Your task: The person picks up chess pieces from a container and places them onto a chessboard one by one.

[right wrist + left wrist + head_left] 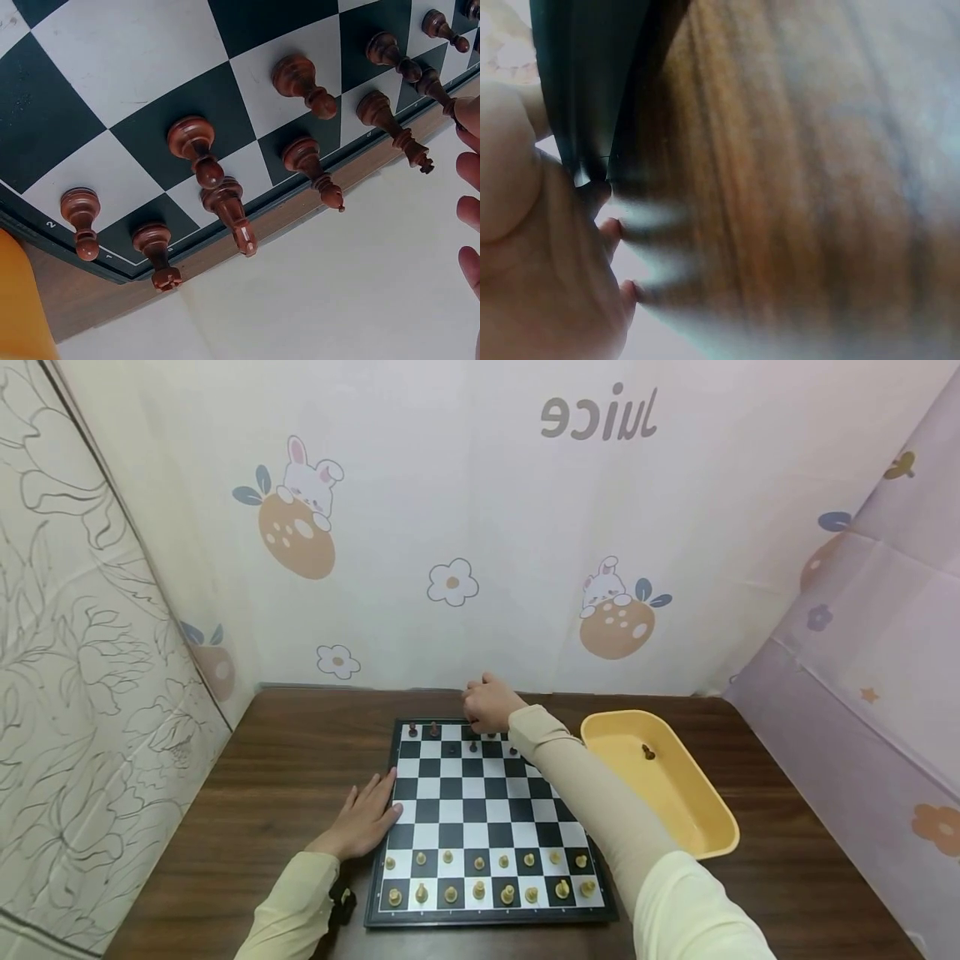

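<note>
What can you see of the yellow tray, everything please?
The yellow tray is a shallow oblong bin with rounded corners and a rolled rim, apparently smooth plastic. It lies flat on the brown wooden table, right of the chessboard and angled to it. Inside lies one dark chess piece near the far end; the rest looks bare. Neither hand touches it; the right sleeve passes beside its near-left rim.

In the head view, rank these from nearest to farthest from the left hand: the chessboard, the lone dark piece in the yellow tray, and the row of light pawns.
1. The chessboard: its left edge touches the left hand.
2. The row of light pawns: on the board's near side, to the right of the hand.
3. The lone dark piece: far right, inside the yellow tray.
</note>
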Demonstrator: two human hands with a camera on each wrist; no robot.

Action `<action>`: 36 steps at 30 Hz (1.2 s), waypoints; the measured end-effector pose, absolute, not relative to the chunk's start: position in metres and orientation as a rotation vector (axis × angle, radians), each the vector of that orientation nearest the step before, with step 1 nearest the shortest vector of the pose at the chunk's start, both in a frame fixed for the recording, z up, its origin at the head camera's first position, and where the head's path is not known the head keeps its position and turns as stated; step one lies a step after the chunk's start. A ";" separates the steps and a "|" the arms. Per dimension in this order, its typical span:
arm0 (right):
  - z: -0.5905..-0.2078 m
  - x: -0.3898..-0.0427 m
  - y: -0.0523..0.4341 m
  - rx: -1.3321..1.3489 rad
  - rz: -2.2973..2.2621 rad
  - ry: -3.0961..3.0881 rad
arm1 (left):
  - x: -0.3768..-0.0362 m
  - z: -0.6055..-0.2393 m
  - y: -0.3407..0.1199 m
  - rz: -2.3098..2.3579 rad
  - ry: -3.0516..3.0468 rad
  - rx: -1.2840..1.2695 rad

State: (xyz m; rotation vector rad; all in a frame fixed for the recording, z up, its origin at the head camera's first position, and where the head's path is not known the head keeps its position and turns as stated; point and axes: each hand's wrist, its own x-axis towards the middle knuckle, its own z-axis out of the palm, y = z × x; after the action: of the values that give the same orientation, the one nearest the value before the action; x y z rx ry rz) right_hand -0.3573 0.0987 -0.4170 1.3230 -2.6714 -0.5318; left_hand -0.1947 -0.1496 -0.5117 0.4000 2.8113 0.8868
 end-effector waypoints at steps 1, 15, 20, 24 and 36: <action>-0.417 -0.358 0.099 1.320 -0.533 -2.671 | -0.194 -0.510 -0.149 0.907 2.809 0.402; -0.417 -0.358 0.102 1.311 -0.496 -2.685 | -0.193 -0.507 -0.146 0.927 2.808 0.404; -0.411 -0.358 0.102 1.299 -0.515 -2.698 | -0.196 -0.514 -0.148 0.864 2.820 0.388; -0.405 -0.357 0.104 1.299 -0.468 -2.715 | -0.197 -0.515 -0.149 0.852 2.812 0.372; -0.393 -0.362 0.120 1.314 -0.398 -2.629 | -0.192 -0.497 -0.144 0.824 2.796 0.346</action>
State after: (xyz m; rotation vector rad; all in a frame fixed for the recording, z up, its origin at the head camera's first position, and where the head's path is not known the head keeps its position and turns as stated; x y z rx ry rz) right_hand -0.3622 0.1201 -0.3931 1.3143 -2.6288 -0.3981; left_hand -0.1915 -0.1435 -0.4968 0.3459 2.7962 0.8244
